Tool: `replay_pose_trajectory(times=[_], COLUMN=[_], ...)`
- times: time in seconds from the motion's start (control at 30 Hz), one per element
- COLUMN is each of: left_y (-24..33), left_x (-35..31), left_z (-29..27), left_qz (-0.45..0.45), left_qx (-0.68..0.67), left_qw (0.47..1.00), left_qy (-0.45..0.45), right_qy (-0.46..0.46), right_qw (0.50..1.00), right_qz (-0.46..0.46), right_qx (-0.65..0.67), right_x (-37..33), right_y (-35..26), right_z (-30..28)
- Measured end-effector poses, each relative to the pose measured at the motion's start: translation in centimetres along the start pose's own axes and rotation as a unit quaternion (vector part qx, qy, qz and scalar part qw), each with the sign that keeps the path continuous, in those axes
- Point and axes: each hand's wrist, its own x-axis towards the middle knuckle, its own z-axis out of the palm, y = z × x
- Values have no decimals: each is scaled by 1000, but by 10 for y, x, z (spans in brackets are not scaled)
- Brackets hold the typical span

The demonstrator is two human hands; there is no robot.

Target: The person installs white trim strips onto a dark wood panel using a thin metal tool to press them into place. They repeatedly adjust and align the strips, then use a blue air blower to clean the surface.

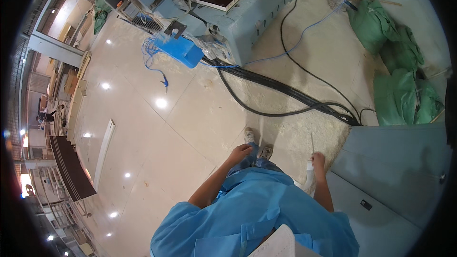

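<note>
**Thin rod (312,142) in the right hand (318,160), grip snug**

From my remote view, the right fingers are clamped on the rod, out at the person's right side, near the gray cabinet (388,154). The left hand (241,151) hangs loosely curled in front of the leg; I see nothing in it, but cannot tell whether its fingers meet.

To carry this well, I would hold the rod firmly near its lower end, point its tip away from the body and clear of the cabinet, and leave the left hand free for balance. The black cables (285,88) lie across the floor (185,131) ahead, so I judge short, careful steps best.

The rod looks slender, straight and grayish. A pale piece shows just below the grip; I cannot tell whether it belongs to the rod.
</note>
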Motion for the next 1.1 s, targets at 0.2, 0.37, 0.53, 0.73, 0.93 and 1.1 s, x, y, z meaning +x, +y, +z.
replay_pose_trajectory(times=[0.2, 0.37, 0.53, 0.73, 0.93, 1.1], left_y=[-49, -129, -166, -116, -48, -58], left_x=[-13, -21, -9, 31, 38, 34], left_z=[-41, -110, -152, -144, -119, -127], left_qz=[-68, -82, -118, -94, -85, -93], left_qx=[118, 325, 322, 266, 140, 114], left_qw=[991, 942, 937, 955, 983, 988], left_qy=[5, 5, -61, -85, -78, -55], right_qy=[3, 58, -1, -23, 3, 44], right_qw=[978, 956, 983, 987, 989, 971], right_qz=[192, 286, 173, 49, 111, 210], right_qx=[-83, -2, 61, 153, 94, 106], right_x=[-118, -176, -160, -169, -194, -227], right_y=[146, 209, 169, 68, 103, 172], right_z=[-22, 22, 97, 137, 139, 121])
